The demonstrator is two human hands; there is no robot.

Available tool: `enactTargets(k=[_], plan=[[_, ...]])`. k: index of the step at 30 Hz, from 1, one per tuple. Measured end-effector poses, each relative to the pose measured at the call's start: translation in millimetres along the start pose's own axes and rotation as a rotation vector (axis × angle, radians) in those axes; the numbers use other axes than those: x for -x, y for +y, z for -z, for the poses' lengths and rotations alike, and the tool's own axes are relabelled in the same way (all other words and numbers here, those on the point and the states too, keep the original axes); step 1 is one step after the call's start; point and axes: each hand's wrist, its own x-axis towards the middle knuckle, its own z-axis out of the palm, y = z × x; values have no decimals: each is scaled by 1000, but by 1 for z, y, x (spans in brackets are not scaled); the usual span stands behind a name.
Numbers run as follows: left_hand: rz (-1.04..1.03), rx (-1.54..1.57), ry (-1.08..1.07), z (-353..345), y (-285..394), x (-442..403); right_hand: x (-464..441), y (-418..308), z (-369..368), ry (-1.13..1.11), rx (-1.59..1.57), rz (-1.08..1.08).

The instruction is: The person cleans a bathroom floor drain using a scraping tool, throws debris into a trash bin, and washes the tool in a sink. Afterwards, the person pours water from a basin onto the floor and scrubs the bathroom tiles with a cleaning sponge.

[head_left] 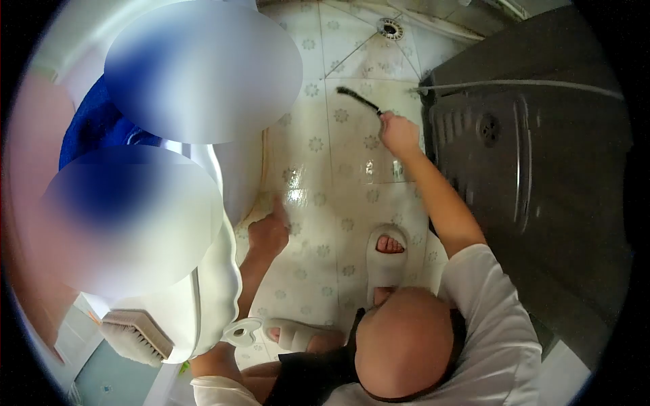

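Observation:
My right hand (399,135) is closed around the handle of a slim black brush (359,99). The brush's dark bristled end points up and left, over the patterned floor tiles (315,254). Lower and to the left, my left hand (269,233) has its index finger stretched out and the other fingers curled, with nothing visible in it. That finger points toward a wet, shiny patch of tile. Whether the finger or the bristles touch the floor, I cannot tell.
A round floor drain (391,29) lies at the top. A dark ribbed panel (487,176) with a grey hose (528,84) fills the right. At left are a white wavy-edged basin (220,271) and a scrubbing brush (139,335). Blurred ovals hide part of that side.

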Motion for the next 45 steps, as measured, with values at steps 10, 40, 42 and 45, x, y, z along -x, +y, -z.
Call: enactTargets(k=[10, 40, 42, 45], plan=[[184, 46, 7, -11, 2, -11, -117, 14, 19, 125, -40, -203], [274, 61, -169, 14, 17, -17, 28, -29, -31, 40, -1528, -834], [170, -38, 72, -19, 3, -16, 28, -38, -30, 51, -1656, -912], [174, 24, 19, -25, 2, -15, -9, -48, -18, 86, -1746, -953]])
